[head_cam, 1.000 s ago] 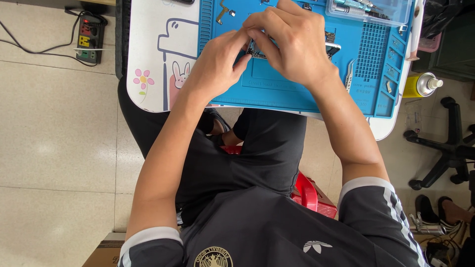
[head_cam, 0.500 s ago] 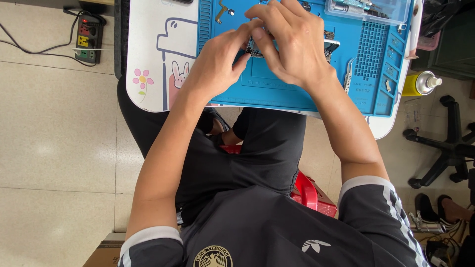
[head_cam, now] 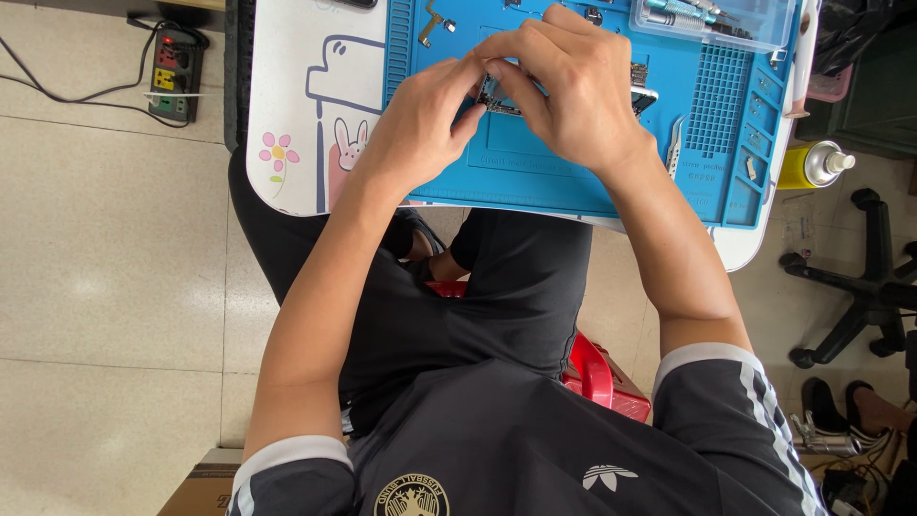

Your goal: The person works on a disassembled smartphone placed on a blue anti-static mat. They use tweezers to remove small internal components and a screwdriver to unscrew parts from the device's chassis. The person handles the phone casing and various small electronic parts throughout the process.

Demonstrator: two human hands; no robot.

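Both hands meet over a blue work mat [head_cam: 564, 177] on a small white table [head_cam: 287, 143]. My left hand [head_cam: 420, 119] and my right hand [head_cam: 573, 86] pinch a small dark electronic part [head_cam: 499, 96], perhaps a circuit board, between their fingertips just above the mat. An opened phone body [head_cam: 642, 94] lies partly hidden under my right hand. Small metal parts [head_cam: 432, 24] rest on the mat's upper left.
A clear plastic box [head_cam: 716, 19] of tools sits at the mat's top right, tweezers [head_cam: 676, 158] lie by its right side. On the floor are a yellow spray can [head_cam: 812, 164], a power strip [head_cam: 172, 72] and an office chair base [head_cam: 864, 296]. I sit on a red stool [head_cam: 597, 373].
My right hand's fingers have curled slightly over the part and both hands shifted a little; the grip on the small part stays the same.
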